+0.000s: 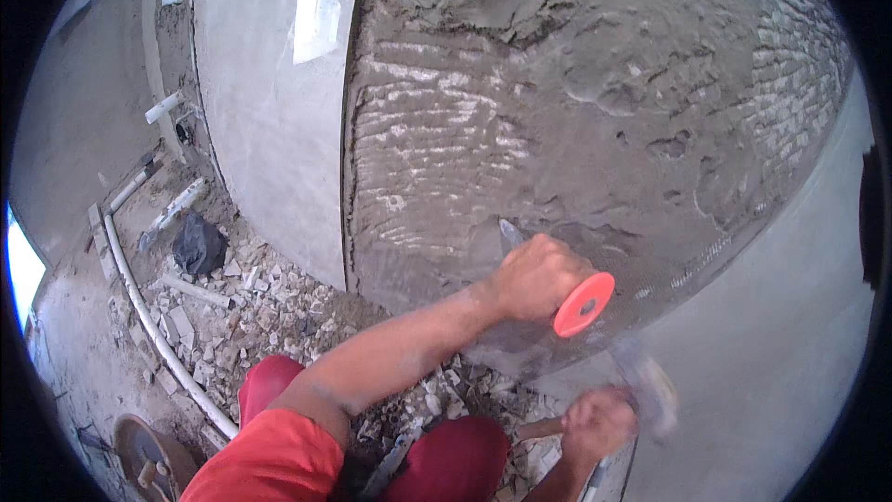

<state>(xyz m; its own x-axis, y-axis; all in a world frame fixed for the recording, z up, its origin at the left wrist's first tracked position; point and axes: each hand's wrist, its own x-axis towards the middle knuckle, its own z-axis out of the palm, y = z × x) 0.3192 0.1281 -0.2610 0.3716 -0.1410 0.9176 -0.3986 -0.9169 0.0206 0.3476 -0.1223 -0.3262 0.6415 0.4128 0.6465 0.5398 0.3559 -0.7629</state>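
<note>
My left hand (534,279) is closed around a chisel with an orange round guard (584,305); its metal tip (509,231) points up-left at the rough, ridged grey mortar (632,149) on the wall. Below and to the right, my right hand (599,423) grips a hammer with a wooden handle (539,430); its head (650,390) is smeared by motion, short of the guard. A large grey panel (762,307) lies along the mortar's right side.
A pale tile panel (265,130) borders the mortar on the left. Rubble (251,307), white pipes (149,321) and a black plastic lump (200,244) lie at the lower left, with a bucket (144,446) near the bottom edge. My red-clad knees (455,465) are below my arms.
</note>
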